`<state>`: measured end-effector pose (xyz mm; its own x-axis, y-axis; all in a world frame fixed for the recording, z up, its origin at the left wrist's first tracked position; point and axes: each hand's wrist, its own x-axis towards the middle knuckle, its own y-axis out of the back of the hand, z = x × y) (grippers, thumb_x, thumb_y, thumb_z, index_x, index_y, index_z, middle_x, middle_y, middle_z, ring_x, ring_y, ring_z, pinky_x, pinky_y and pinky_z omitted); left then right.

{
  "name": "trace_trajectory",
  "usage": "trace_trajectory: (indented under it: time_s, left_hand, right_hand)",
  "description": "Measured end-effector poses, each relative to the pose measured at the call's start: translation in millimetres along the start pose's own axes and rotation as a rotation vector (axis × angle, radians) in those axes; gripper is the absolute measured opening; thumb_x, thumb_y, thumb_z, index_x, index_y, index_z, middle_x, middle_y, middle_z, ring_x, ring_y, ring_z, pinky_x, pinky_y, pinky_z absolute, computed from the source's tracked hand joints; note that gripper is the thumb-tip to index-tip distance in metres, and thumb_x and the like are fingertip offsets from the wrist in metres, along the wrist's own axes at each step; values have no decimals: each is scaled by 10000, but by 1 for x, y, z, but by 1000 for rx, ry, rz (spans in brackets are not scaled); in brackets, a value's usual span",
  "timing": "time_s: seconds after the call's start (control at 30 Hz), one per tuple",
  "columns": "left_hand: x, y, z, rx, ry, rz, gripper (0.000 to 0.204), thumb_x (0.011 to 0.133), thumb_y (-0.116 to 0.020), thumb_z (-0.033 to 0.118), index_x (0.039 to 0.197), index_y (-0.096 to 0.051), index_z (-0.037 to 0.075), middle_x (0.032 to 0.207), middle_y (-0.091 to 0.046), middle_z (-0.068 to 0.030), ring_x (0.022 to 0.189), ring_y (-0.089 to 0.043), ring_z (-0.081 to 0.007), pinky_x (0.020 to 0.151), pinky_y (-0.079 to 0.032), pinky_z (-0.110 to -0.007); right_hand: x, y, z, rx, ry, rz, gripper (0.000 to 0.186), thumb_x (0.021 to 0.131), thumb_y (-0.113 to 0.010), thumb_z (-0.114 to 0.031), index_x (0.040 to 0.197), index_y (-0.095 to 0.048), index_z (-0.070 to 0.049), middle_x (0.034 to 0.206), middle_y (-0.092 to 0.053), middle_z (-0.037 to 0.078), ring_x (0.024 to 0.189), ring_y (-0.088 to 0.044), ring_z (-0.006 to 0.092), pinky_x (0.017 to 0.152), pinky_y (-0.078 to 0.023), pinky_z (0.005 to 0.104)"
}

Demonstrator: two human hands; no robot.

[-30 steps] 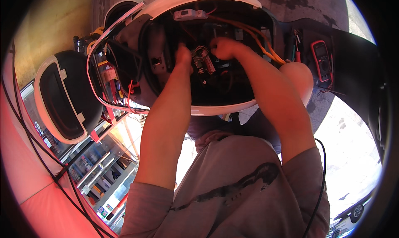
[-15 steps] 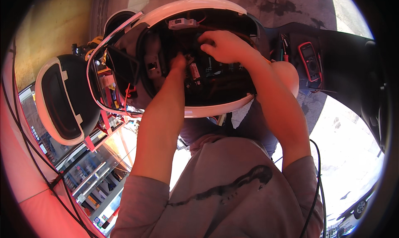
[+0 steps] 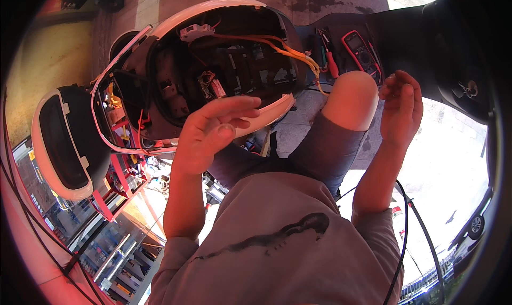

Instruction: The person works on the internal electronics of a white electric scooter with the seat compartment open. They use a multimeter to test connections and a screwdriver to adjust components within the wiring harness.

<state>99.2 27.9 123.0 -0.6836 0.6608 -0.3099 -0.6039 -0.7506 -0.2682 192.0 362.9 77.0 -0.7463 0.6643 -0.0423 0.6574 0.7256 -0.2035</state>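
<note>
My left hand point(image 3: 213, 126) is raised over the near rim of a scooter's open body compartment point(image 3: 272, 110). Its fingers stretch to the right, thumb apart, nothing in it. Out to the right, beyond my bare knee, my right hand point(image 3: 402, 107) is lifted with loosely curved fingers and holds nothing visible. Inside the compartment lies a small labelled module point(image 3: 218, 88) with a tangle of wires. At the far rim sits a white circuit breaker point(image 3: 196, 32). Thick orange cables point(image 3: 290, 50) run from there over the right end of the compartment.
A red-framed multimeter point(image 3: 360, 50) and a red-handled screwdriver point(image 3: 332, 64) rest on the dark scooter surface to the right. A white-and-black scooter top box point(image 3: 64, 145) stands at the left, beside a red rack point(image 3: 120, 177). Black cables hang at both sides.
Both hands have come out of the compartment; the right moved right past my knee, the left back toward me. The view shifted, and the orange cables and wired module now show plainly.
</note>
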Motion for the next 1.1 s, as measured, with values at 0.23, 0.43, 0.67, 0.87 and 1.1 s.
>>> trace_trajectory:
  time_s: [0.23,0.43,0.67,0.87,1.1]
  left_hand:
    - [-46,-11,-110,364,486,-106,345,900,-628,240,1141,-639,-6,1067,-676,-139,965,-646,-209,843,-490,-318]
    - [-47,7,-171,562,518,41,295,902,-618,211,1087,-647,-17,965,-691,-146,899,-670,-228,811,-505,-325]
    - [-64,17,-176,404,424,273,274,922,-607,177,1106,-636,-24,1004,-673,-95,949,-624,-164,858,-474,-295]
    - [-95,21,-214,301,398,304,322,913,-622,218,1118,-625,-30,999,-674,-102,963,-639,-177,855,-486,-301]
    - [-89,44,-263,295,279,160,335,903,-632,257,1092,-636,-20,972,-680,-118,912,-637,-178,792,-494,-314]
  right_hand:
    - [-47,-7,68,-251,-526,-667,223,966,-546,-206,971,-641,-5,849,-637,23,762,-566,94,693,-465,235]
    - [-95,11,282,-544,-1146,-420,270,903,-512,-230,869,-674,-16,852,-664,78,756,-630,159,653,-506,298]
    - [-153,57,402,-1489,-315,-1471,311,865,-477,-206,928,-726,-30,978,-683,211,912,-667,368,811,-525,496]
    - [-125,23,373,-1340,-150,-1043,311,854,-492,-242,890,-720,-33,1012,-664,237,953,-638,415,875,-498,482]
    - [-139,27,301,-1117,-341,-492,302,814,-553,-274,776,-683,-4,911,-669,236,899,-648,390,792,-501,490]
